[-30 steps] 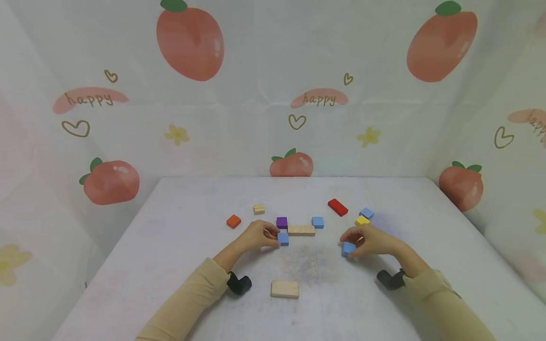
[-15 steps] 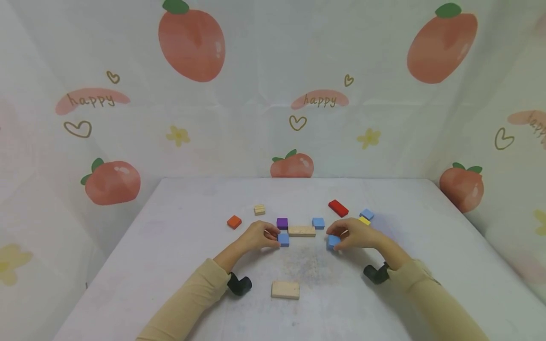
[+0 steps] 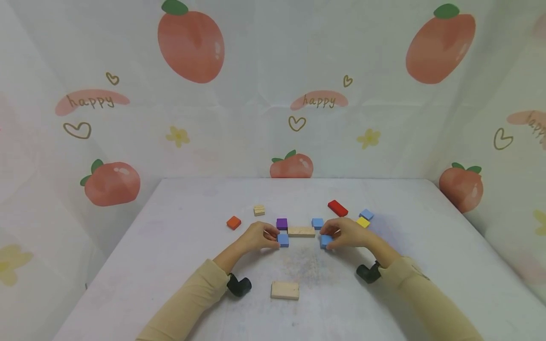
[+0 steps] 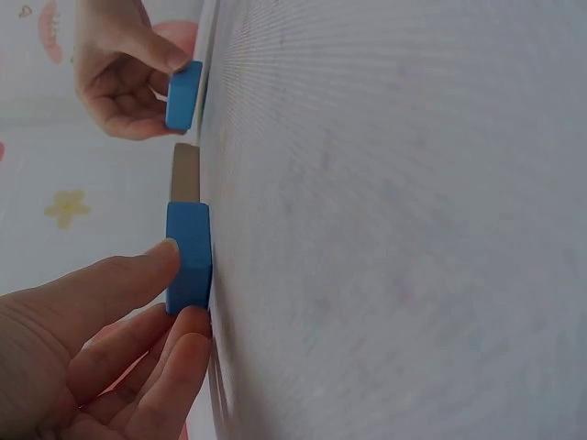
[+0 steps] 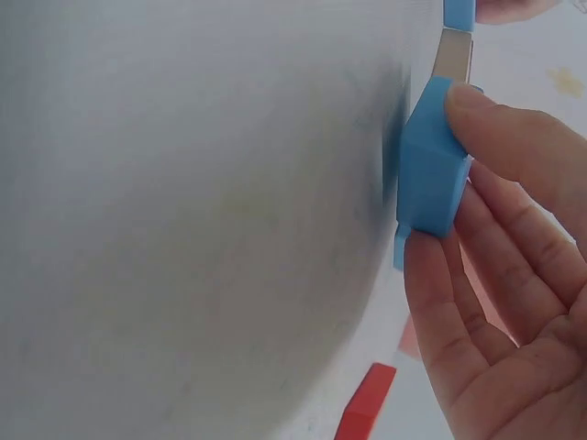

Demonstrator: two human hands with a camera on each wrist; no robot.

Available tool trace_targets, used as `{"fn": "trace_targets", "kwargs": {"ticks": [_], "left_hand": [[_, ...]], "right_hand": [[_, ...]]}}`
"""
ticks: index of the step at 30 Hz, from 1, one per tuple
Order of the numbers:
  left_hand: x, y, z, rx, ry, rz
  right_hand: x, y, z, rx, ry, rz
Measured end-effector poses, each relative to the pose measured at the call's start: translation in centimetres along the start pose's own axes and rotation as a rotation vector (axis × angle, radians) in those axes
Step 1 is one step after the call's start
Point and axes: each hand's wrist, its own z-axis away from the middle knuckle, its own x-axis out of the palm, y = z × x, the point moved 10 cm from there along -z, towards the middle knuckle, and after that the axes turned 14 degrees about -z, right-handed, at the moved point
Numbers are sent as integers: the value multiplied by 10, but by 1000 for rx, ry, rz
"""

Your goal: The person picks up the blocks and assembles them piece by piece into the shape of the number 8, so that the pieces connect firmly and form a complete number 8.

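Observation:
My left hand pinches a blue block between thumb and fingers at the table's middle. Behind that block sits a purple block. A long plain wooden block lies just right of these two. In the right wrist view, my right hand grips a second blue block by thumb and fingertips; a shadow beside it suggests it hangs slightly off the table. From the head view, this block is at the wooden block's front right. Another blue block stands behind the wooden one's right end.
A loose wooden block lies near the front. Toward the back left are an orange block and small wooden pieces. At the back right lie a red block, a yellow block and a blue block.
My right hand has carried its blue block leftward, close to the wooden block's right end. The left hand has stayed in place on its own blue block.

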Motion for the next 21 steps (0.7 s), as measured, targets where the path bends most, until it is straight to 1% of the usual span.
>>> {"fn": "trace_targets", "kwargs": {"ticks": [10, 21], "left_hand": [[1, 0, 0, 13, 2, -7], [-1, 2, 1, 24, 8, -2]], "right_hand": [[5, -3, -6, 27, -18, -14], [7, -5, -8, 22, -25, -13]]}}
